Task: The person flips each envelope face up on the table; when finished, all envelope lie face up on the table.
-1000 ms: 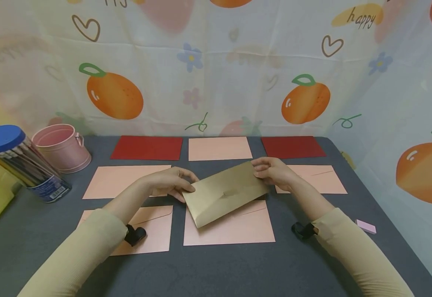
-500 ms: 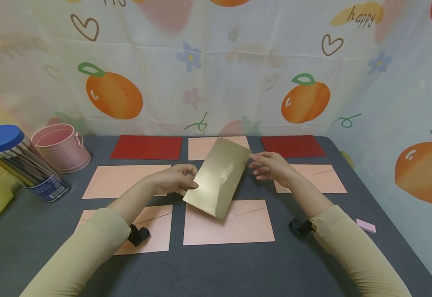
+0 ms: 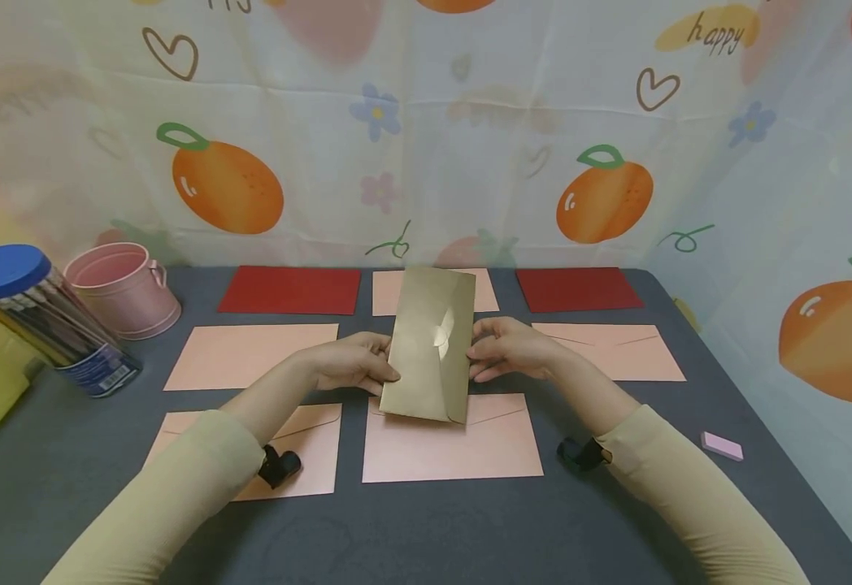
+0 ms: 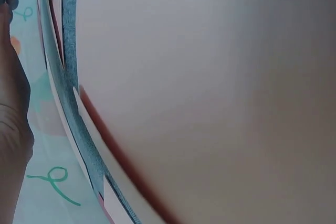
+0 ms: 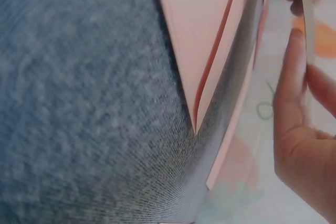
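Gold paper, an envelope [image 3: 429, 343], is being held upright above the grey table [image 3: 426, 528], over a pink envelope [image 3: 470, 443]. Its left edge is being pinched by the left hand [image 3: 353, 363], its right edge by the right hand [image 3: 510, 349], fingers curled.
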A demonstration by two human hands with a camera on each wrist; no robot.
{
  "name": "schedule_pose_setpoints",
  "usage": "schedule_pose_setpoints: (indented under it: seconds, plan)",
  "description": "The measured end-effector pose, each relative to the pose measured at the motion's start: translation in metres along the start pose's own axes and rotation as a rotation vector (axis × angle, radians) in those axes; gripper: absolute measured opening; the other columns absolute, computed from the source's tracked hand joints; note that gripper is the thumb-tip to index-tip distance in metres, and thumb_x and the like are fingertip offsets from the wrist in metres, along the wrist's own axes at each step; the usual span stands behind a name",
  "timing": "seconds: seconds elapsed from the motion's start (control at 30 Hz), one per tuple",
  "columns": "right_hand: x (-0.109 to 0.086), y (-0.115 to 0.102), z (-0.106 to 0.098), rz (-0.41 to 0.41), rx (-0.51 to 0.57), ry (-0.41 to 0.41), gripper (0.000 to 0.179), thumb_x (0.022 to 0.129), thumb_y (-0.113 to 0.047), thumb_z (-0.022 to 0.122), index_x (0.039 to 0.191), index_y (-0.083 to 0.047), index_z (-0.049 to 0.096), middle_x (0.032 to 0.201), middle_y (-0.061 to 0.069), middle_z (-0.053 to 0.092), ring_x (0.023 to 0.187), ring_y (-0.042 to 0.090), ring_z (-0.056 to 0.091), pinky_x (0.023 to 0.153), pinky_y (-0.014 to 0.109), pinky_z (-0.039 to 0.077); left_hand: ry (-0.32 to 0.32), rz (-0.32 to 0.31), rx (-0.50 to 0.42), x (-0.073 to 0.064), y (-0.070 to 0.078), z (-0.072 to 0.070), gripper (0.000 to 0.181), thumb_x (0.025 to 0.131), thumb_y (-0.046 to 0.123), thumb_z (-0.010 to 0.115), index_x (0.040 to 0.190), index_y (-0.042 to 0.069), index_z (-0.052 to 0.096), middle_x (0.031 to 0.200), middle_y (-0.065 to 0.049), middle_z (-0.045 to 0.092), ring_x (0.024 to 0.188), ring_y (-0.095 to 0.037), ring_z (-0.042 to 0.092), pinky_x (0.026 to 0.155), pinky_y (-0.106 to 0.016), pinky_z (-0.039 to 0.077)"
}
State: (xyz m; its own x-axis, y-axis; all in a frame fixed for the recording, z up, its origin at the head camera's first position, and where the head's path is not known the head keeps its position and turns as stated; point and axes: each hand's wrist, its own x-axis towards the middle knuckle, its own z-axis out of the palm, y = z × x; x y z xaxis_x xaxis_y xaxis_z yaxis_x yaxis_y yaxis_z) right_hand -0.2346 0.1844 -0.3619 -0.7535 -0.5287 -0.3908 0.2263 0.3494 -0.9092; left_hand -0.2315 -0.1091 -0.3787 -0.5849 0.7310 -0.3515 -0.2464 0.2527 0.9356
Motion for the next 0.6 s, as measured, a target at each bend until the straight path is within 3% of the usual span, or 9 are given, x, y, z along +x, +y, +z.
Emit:
schedule_pose_setpoints:
  seconds: [0.17,0.27,0.33,0.43,0.5,0.6]
  plan:
    - [0.001,0.001,0.000,-0.024,0.005,-0.019,0.027,0.099,-0.001,0.050,0.123,0.001,0.039,0.080,0.001,0.068,0.071,0.011,0.069,0.071,0.026,0.061,-0.062,0.005,-0.018,-0.002,0.000,-0.004,0.046,0.093,-0.001,0.054,0.134,-0.009,0.036,0.113,-0.009,0.067,0.099,-0.019,0.071,0.086,-0.035,0.061]
    - [0.002,0.002,-0.002,-0.030,-0.055,0.000,0.028,0.101,-0.005,0.049,0.128,-0.001,0.040,0.085,0.000,0.066,0.076,0.013,0.065,0.073,0.028,0.060,-0.044,0.024,-0.078,-0.005,0.001,-0.011,0.052,0.095,-0.001,0.053,0.140,-0.006,0.028,0.116,-0.011,0.064,0.099,-0.021,0.071,0.089,-0.037,0.060]
    - [0.002,0.000,-0.004,-0.015,-0.115,0.039,0.027,0.103,-0.010,0.049,0.129,-0.004,0.044,0.093,0.001,0.063,0.085,0.014,0.061,0.075,0.030,0.057,0.030,0.052,-0.142,-0.007,0.002,-0.015,0.054,0.097,0.001,0.051,0.144,-0.004,0.024,0.115,-0.010,0.063,0.098,-0.020,0.072,0.089,-0.036,0.060]
    - [0.002,-0.002,-0.007,0.003,-0.207,0.096,0.028,0.103,-0.017,0.049,0.129,-0.007,0.051,0.110,0.004,0.061,0.098,0.017,0.057,0.082,0.033,0.052,0.191,0.117,-0.210,-0.008,0.003,-0.021,0.054,0.099,0.005,0.049,0.146,-0.003,0.024,0.112,-0.005,0.061,0.094,-0.015,0.071,0.087,-0.031,0.061]
    - [0.001,-0.004,-0.008,0.007,-0.256,0.120,0.027,0.103,-0.020,0.049,0.128,-0.009,0.055,0.115,0.005,0.059,0.102,0.018,0.054,0.086,0.033,0.050,0.272,0.132,-0.204,-0.008,0.003,-0.024,0.052,0.099,0.006,0.050,0.146,-0.004,0.029,0.110,-0.003,0.061,0.092,-0.012,0.069,0.084,-0.026,0.060]
    - [0.002,-0.006,-0.009,-0.017,-0.306,0.130,0.028,0.103,-0.021,0.050,0.126,-0.010,0.060,0.118,0.007,0.063,0.103,0.019,0.055,0.090,0.032,0.047,0.324,0.098,-0.147,-0.006,0.002,-0.027,0.053,0.097,0.004,0.053,0.145,-0.007,0.034,0.107,-0.001,0.062,0.090,-0.010,0.067,0.081,-0.022,0.060]
